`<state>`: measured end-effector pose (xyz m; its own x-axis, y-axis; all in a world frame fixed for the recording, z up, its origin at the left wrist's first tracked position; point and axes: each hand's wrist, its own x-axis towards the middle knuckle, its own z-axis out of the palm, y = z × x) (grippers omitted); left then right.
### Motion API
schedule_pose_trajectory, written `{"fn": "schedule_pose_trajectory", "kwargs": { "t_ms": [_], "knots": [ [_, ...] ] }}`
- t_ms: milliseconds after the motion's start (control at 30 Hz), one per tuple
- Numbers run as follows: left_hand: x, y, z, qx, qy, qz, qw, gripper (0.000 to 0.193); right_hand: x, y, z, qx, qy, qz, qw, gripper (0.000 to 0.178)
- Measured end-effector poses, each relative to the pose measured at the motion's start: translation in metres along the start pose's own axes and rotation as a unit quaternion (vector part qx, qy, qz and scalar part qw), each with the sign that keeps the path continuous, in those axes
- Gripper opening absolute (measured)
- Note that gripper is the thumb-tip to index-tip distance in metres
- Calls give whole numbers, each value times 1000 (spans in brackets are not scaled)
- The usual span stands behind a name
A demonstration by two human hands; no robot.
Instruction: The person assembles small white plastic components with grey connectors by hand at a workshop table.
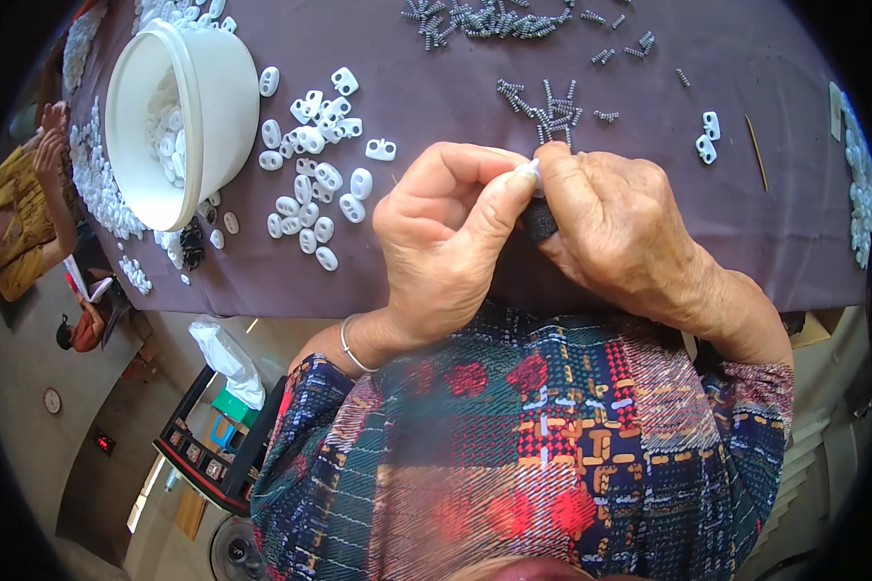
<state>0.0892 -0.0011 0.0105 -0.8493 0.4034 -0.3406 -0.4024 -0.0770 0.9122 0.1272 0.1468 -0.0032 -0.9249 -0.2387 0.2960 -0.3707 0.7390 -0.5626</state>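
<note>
Pinching one small white clip (526, 171) between your left hand (443, 242) thumb and right hand (618, 230) fingers, both sets pressed together on it. Loose white clips (312, 184) lie left of your fingers, grey springs (548, 108) just above, white bowl (225, 97) farther left on the table (746, 194).

a table under a purple cloth (455, 68) fills the top. below it, pale floor (39, 465) in bright daylight, a dark rack (213, 455) holding small boxes, and a round fan (234, 552) beside it.
</note>
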Motion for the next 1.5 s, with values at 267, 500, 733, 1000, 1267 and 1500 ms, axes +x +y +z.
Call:
{"fn": "schedule_pose_trajectory", "kwargs": {
  "t_ms": [267,500,733,1000,1267,1500],
  "knots": [
    [0,-1,0,23,-4,2,1000,11,-4,0,1,5,-19,22,1000,38],
    [10,-3,-5,-46,-27,10,999,13,3,4,-2,100,32,55,993,32],
    [5,3,-3,9,-18,18,1000,12,2,1,-2,70,23,12,997,30],
    [-10,22,-15,21,22,112,993,10,5,-2,-10,110,15,-3,994,50],
    [20,100,-115,276,293,387,829,11,4,4,-13,97,6,-21,995,53],
    [12,78,-101,419,321,413,742,11,4,7,-9,58,7,-24,998,40]
  ]
}}
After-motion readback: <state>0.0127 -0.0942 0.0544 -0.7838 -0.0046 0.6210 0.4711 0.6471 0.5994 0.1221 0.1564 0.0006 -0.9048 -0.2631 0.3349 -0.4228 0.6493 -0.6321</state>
